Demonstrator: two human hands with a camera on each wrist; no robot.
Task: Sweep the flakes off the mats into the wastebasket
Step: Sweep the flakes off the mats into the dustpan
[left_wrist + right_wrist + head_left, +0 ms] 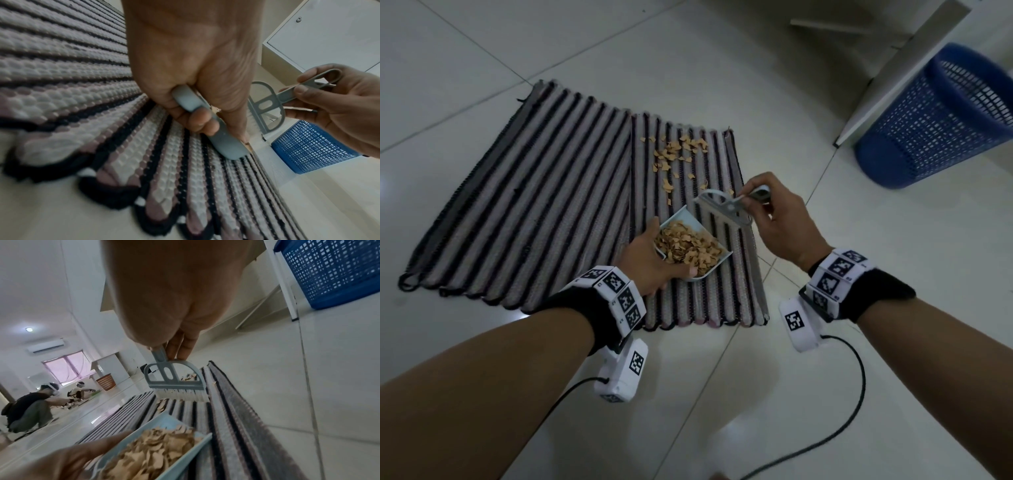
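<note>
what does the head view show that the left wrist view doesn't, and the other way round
Only the head view shows the flakes piled in the dustpan, the loose flakes farther up the mat, and the second mat beside it. Only the left wrist view shows the left hand from below, its fingers curled round the dustpan's handle, and a white cabinet door. Both show the right hand holding the brush, the striped mat and the blue wastebasket.

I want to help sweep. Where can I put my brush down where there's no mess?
The left mat shows no flakes, and the floor between the right mat and the wastebasket is bare. Crowded: the right mat, with flakes, dustpan and both hands.
</note>
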